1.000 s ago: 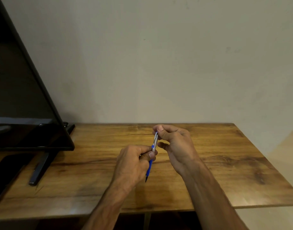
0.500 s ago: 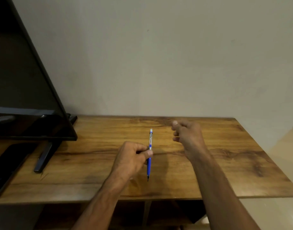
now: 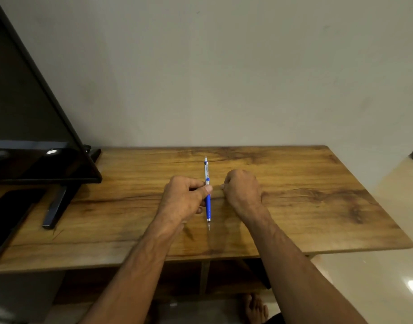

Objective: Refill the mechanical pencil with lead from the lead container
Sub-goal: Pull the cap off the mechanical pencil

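A blue and silver mechanical pencil (image 3: pixel 208 202) is held over the wooden table (image 3: pixel 306 206), tip pointing toward me and white cap end pointing at the wall. My left hand (image 3: pixel 185 197) grips it around the middle between thumb and fingers. My right hand (image 3: pixel 243 190) rests knuckles-up on the table just right of the pencil, fingers curled under; whether it holds anything is hidden. No lead container shows anywhere in the head view.
A black television (image 3: pixel 37 136) on a dark stand foot (image 3: pixel 56 206) fills the left side, with a dark flat slab (image 3: pixel 4 220) in front of it. The wall runs behind the table. My bare foot (image 3: pixel 254 309) shows below the table's front edge.
My right hand let go of the pencil's top end, drew away to the right, then dropped onto the table beside the pencil. My left hand kept its grip and turned the pencil straighter.
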